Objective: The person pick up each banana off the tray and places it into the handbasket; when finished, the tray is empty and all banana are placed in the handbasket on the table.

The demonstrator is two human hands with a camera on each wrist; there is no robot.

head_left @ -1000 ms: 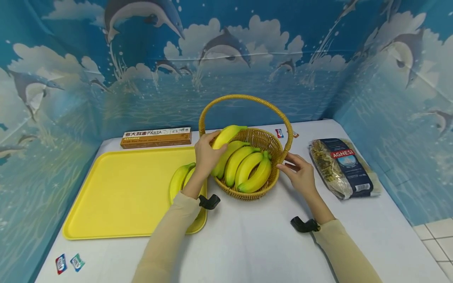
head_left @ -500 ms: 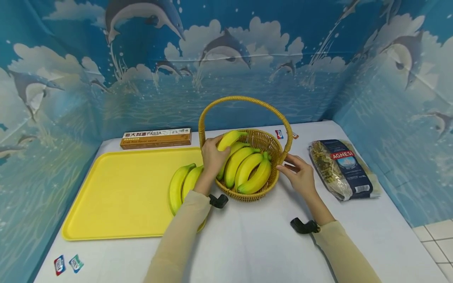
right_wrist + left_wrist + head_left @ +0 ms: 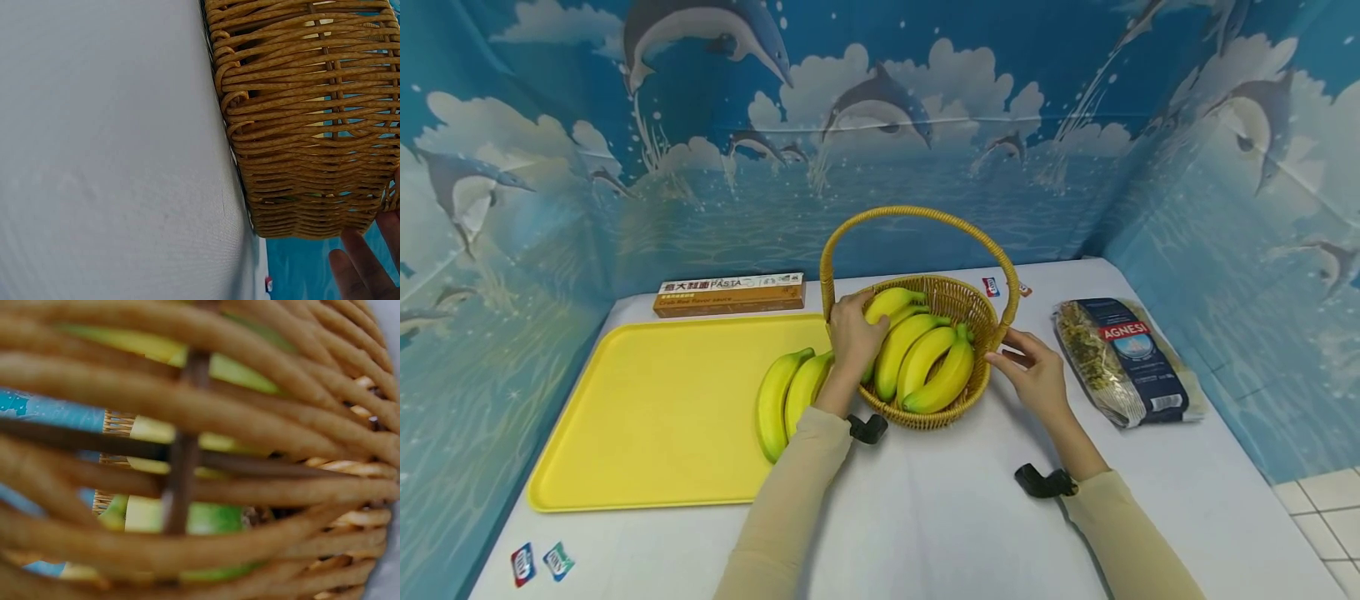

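Note:
A wicker basket (image 3: pixel 931 421) with a tall arched handle stands on the table, holding several yellow-green bananas (image 3: pixel 917 354). At its left side my left hand (image 3: pixel 853 333) grips another banana (image 3: pixel 895 302), lowered among the rest inside the rim; its lower part is hidden by the hand. My right hand (image 3: pixel 1037 375) holds the basket's right rim near the foot of the handle, thumb towards the front. In the right wrist view its fingers (image 3: pixel 365 265) lie against the woven wall. Close basket weave (image 3: pixel 187 450) fills the left wrist view, with bananas showing through the gaps.
Left of the basket is a yellow tray (image 3: pixel 647 417) with bananas (image 3: pixel 778 400) at its right end, partly behind my left forearm. A pasta box (image 3: pixel 730 296) lies behind it. A pasta bag (image 3: pixel 1127 358) lies right. Small wrapped packets (image 3: pixel 523 565) lie front left.
My left hand has moved right and slightly down, bringing its banana from above the basket's left rim to lie against the others. The right hand stays at the rim.

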